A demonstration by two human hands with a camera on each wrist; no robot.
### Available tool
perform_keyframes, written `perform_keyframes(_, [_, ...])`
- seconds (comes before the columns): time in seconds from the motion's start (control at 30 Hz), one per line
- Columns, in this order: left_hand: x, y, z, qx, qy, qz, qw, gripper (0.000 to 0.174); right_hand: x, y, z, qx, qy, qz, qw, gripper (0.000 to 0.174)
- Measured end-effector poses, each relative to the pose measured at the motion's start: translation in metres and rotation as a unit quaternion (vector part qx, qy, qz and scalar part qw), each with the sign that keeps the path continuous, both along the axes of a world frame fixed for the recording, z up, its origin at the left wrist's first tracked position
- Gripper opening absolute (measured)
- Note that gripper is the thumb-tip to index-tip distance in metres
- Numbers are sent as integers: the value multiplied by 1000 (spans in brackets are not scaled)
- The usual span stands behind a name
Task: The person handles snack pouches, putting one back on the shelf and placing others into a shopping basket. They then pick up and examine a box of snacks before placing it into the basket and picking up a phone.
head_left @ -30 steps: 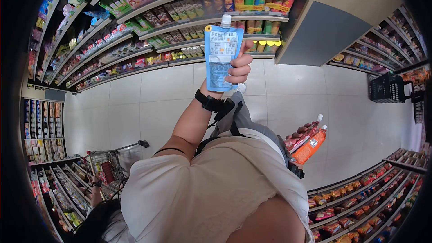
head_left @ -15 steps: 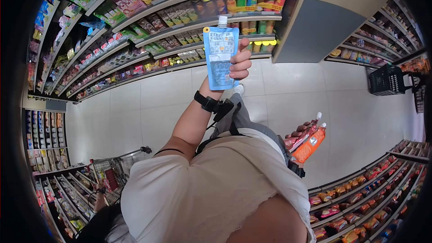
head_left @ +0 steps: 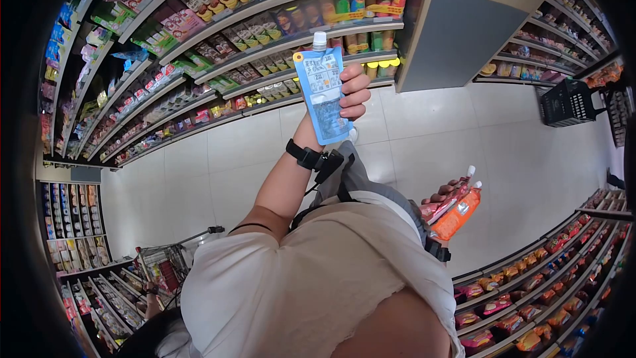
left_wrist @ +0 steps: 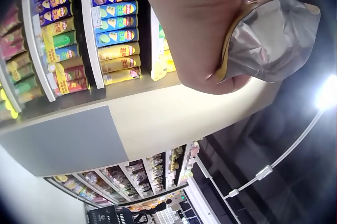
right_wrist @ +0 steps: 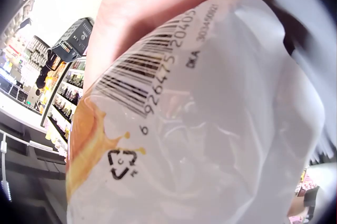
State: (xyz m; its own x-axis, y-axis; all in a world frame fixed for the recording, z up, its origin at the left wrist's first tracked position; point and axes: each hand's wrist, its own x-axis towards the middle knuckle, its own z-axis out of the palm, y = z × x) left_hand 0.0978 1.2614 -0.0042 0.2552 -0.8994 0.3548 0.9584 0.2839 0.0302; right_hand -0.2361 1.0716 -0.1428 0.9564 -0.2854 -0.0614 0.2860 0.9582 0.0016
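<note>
In the head view, my left hand holds a light blue spouted pouch with a white cap, its fingers curled round the right edge. The pouch leans slightly, cap up, with printed text facing me. My right hand, lower at the right, grips a red pouch and an orange pouch, both white-capped. The left wrist view shows that hand round the silvery underside of a pouch. A pouch with a barcode covers much of the right wrist view, against my palm.
Snack shelves curve across the front and left, beside a grey-panelled pillar. More shelves stand at the lower right. A black basket is at the right. At the lower left, a person's arm is beside a shopping cart.
The blue pouch has shifted slightly left and down and tilts more to the left at its cap. The surroundings have turned a little in the head view. My right hand still grips its pouches.
</note>
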Motion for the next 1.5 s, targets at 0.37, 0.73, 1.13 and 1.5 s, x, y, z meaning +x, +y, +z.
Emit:
perform_keyframes(0.37, [-9, 9, 2, 13, -13, 15, 1000, 20, 2, 4, 7, -20, -5, -2, 1000, 59])
perform_keyframes(0.73, [-11, 13, -5, -12, 11, 36, 999, 22, -1, -1, 2, -14, -25, 24, 999, 56])
perform_keyframes(1.13, [-12, -14, -32, 103, 11, 112, 988, 67, -2, -16, -7, -8, -34, 9, 999, 58])
perform_keyframes(1.5, [43, -71, -79, 218, -63, 113, 967, 42, 23, -64, 7, -39, 69, -42, 996, 61])
